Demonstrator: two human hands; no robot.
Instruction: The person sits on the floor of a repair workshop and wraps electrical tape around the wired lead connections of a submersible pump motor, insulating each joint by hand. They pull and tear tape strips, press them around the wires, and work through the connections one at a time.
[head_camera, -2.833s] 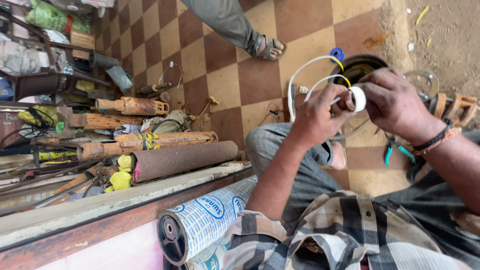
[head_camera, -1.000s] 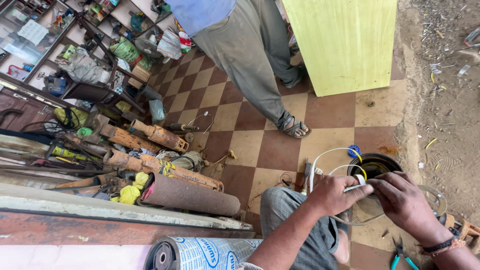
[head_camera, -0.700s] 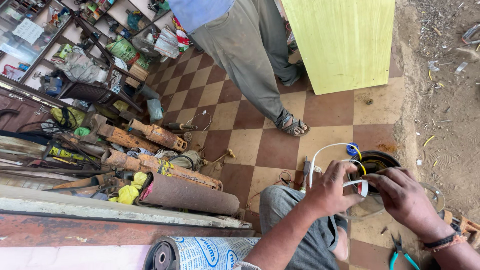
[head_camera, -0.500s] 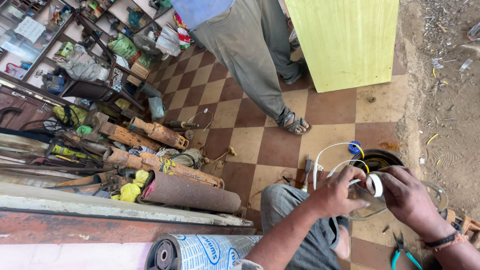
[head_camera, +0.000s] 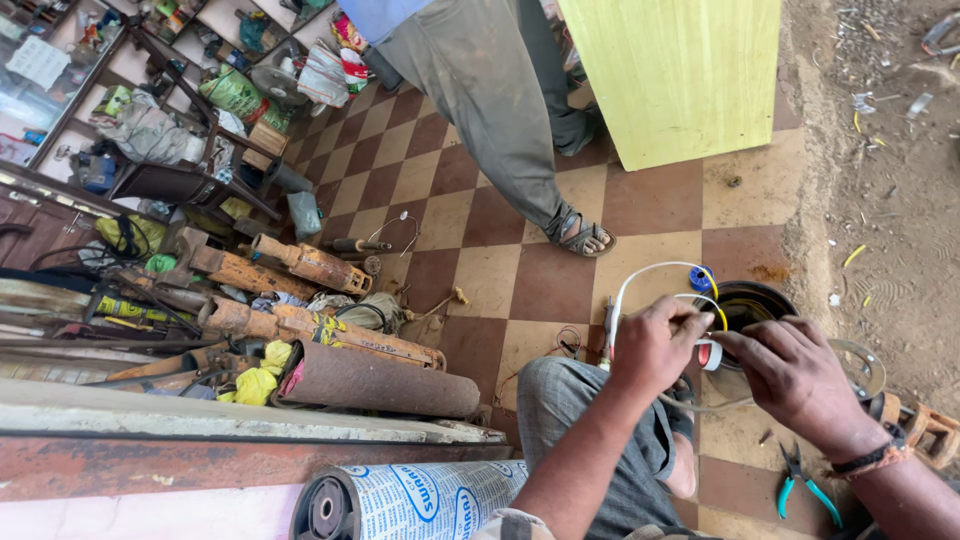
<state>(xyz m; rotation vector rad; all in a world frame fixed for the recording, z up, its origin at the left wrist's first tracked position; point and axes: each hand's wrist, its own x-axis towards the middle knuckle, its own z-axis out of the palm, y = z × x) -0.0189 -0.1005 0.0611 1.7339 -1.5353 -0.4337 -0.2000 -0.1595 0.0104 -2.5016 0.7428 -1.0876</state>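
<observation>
My left hand (head_camera: 652, 345) grips a bundle of white, yellow and blue wires (head_camera: 665, 272) that loops up from a round black motor housing (head_camera: 752, 303) on the tiled floor. My right hand (head_camera: 795, 378) pinches a small white roll of tape (head_camera: 711, 354) right beside the left hand's fingers, over the housing's opening. Both hands meet above my grey-trousered knee (head_camera: 575, 400).
Another person's leg with a sandalled foot (head_camera: 583, 235) stands just behind the housing, next to a yellow-green cabinet (head_camera: 680, 75). Rusty pump bodies (head_camera: 340, 375) and tools lie at left. Teal-handled pliers (head_camera: 800, 480) rest on the floor at right. A printed cylinder (head_camera: 420, 500) lies near me.
The view tilted up from my lap toward the standing person and shelves. My hands stayed together at the wires, and the white tape roll shifted slightly around the wire bundle.
</observation>
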